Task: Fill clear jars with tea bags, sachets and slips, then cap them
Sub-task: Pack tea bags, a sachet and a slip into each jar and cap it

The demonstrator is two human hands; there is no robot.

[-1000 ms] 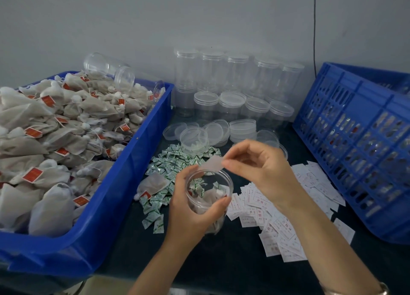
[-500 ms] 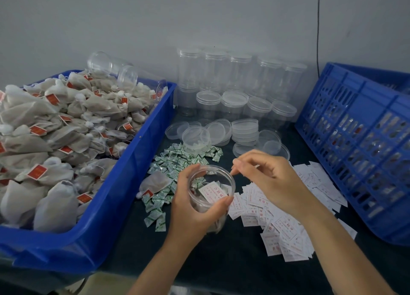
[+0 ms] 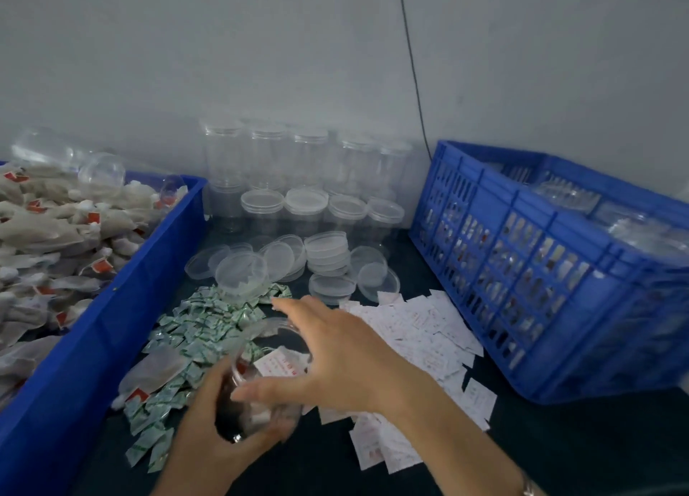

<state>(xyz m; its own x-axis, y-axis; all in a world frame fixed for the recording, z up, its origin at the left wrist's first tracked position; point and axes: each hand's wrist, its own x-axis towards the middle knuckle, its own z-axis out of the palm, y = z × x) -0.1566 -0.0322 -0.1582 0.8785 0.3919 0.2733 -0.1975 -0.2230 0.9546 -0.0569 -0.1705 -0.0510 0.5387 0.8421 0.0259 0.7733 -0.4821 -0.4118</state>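
Presently:
1. My left hand (image 3: pixel 208 432) grips the jar (image 3: pixel 257 417) round its wall, over the bench (image 3: pixel 559 439).
2. My right hand (image 3: pixel 335 361) hovers above it, fingers spread, seemingly empty; the view is blurred.
3. Likely light, thin, slick plastic: hold mid-wall, gently.

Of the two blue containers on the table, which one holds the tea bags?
The solid-walled bin at the left, heaped with tea bags. The slatted crate at the right holds clear plastic ware.

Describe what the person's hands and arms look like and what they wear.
No sleeves or gloves show on either arm. The left hand has a small shiny ring on one finger. The right hand has a metallic band at its wrist, partly out of frame.
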